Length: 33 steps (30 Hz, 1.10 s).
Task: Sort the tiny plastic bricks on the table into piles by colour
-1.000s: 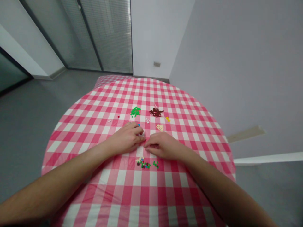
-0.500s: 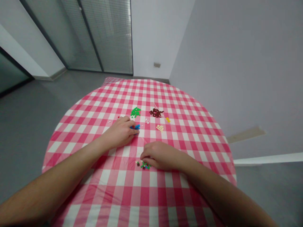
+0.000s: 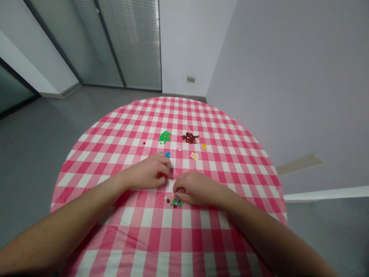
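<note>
My left hand (image 3: 152, 171) is just in front of a small pile of blue bricks (image 3: 167, 154), its fingers curled together. At those fingertips shows a small blue brick (image 3: 172, 169), partly hidden by the fingers. My right hand (image 3: 197, 188) rests beside a mixed pile of tiny bricks (image 3: 177, 202) in green, blue and brown. Its thumb and fingers are bent together over the pile's edge, and whatever lies between them is hidden. A dark brown and a cream piece (image 3: 167, 199) lie just left of the mixed pile.
Farther back lie a green pile (image 3: 165, 137), a dark brown pile (image 3: 190, 137), cream bricks (image 3: 194, 156), yellow bricks (image 3: 204, 146), pale pink bricks (image 3: 179, 147) and one red brick (image 3: 144, 143). A checked tablecloth (image 3: 225, 238) covers the round table. A wall (image 3: 302, 96) stands right.
My left hand has drawn back from the blue pile, nearer to my right hand, with a blue brick at its fingertips. The right hand has shifted only slightly.
</note>
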Available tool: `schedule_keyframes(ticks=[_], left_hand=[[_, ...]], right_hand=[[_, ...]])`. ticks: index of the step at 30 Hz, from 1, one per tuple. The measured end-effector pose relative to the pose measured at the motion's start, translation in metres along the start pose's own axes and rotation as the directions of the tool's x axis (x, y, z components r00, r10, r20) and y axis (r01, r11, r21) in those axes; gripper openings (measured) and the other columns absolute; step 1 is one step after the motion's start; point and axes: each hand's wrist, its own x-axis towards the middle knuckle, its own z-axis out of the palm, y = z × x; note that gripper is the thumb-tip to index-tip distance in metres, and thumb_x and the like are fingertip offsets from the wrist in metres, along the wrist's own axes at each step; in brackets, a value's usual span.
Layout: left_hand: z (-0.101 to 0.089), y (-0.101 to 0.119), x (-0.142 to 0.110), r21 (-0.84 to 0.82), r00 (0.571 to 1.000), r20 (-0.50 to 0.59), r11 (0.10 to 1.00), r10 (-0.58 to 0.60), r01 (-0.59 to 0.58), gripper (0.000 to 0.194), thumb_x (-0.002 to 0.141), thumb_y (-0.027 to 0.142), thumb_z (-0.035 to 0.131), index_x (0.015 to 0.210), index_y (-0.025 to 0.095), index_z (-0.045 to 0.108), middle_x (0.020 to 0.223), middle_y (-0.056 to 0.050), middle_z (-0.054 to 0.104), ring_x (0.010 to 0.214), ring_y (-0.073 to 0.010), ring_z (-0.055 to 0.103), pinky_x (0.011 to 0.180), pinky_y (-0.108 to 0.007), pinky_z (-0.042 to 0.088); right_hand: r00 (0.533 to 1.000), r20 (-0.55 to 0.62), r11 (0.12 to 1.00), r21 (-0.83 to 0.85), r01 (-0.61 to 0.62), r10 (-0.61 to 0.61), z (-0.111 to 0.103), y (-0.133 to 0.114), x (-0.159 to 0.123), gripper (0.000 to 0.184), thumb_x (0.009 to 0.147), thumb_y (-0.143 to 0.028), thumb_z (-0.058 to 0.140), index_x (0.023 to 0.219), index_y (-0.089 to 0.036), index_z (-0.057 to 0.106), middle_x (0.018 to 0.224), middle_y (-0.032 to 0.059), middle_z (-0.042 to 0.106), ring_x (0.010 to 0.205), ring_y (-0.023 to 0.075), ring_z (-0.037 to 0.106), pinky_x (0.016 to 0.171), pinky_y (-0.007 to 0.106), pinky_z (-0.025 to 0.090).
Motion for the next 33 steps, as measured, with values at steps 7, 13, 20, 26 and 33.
schedule_keyframes(ticks=[7, 13, 20, 26, 33], left_hand=[[-0.001, 0.008, 0.000, -0.121, 0.995, 0.099, 0.993, 0.018, -0.006, 0.019, 0.079, 0.005, 0.064, 0.085, 0.020, 0.074, 0.085, -0.001, 0.068, 0.086, -0.0167, 0.062, 0.084, -0.031, 0.048], [0.004, 0.007, 0.003, -0.115, 0.995, 0.097, 0.993, 0.038, -0.027, 0.016, 0.085, 0.009, 0.064, 0.081, 0.020, 0.073, 0.080, -0.001, 0.066, 0.082, -0.0157, 0.061, 0.081, -0.030, 0.047], [0.008, 0.006, 0.004, -0.142, 0.992, 0.111, 0.989, 0.055, -0.039, 0.017, 0.092, 0.011, 0.060, 0.084, 0.018, 0.073, 0.084, -0.004, 0.068, 0.086, -0.0166, 0.061, 0.084, -0.030, 0.047], [0.012, 0.007, 0.007, -0.240, 0.998, 0.021, 0.969, -0.054, 0.057, 0.018, 0.099, 0.020, 0.055, 0.091, 0.019, 0.072, 0.092, -0.005, 0.071, 0.093, -0.0173, 0.063, 0.090, -0.033, 0.048], [0.018, 0.003, 0.009, -0.417, 0.911, -0.208, 0.875, -0.355, 0.246, 0.020, 0.095, 0.032, 0.059, 0.086, 0.019, 0.072, 0.087, -0.003, 0.071, 0.083, -0.0168, 0.065, 0.080, -0.033, 0.052]], right_hand=[[0.989, -0.129, 0.997, -0.013, -0.074, 0.072, -0.019, 0.013, -0.008, 0.018, 0.093, -0.019, 0.058, 0.095, -0.017, 0.076, 0.091, 0.0068, 0.077, 0.078, 0.0172, 0.065, 0.071, 0.028, 0.044], [0.955, -0.154, 0.952, -0.136, -0.274, 0.253, -0.039, 0.046, -0.023, 0.017, 0.091, -0.017, 0.060, 0.083, -0.019, 0.076, 0.086, 0.0065, 0.076, 0.075, 0.0182, 0.065, 0.067, 0.029, 0.041], [0.904, -0.227, 0.895, -0.185, -0.406, 0.364, -0.041, 0.054, -0.022, 0.016, 0.092, -0.021, 0.063, 0.079, -0.018, 0.073, 0.082, 0.0078, 0.075, 0.074, 0.0189, 0.064, 0.065, 0.029, 0.038], [0.847, -0.339, 0.863, -0.159, -0.480, 0.408, -0.040, 0.050, -0.017, 0.018, 0.094, -0.025, 0.061, 0.085, -0.016, 0.073, 0.086, 0.0100, 0.075, 0.076, 0.0206, 0.065, 0.066, 0.030, 0.040], [0.844, -0.537, 0.999, 0.039, 0.008, 0.014, -0.013, 0.026, -0.007, 0.019, 0.096, -0.027, 0.059, 0.100, -0.021, 0.077, 0.085, 0.0052, 0.076, 0.075, 0.0160, 0.065, 0.070, 0.027, 0.047]])
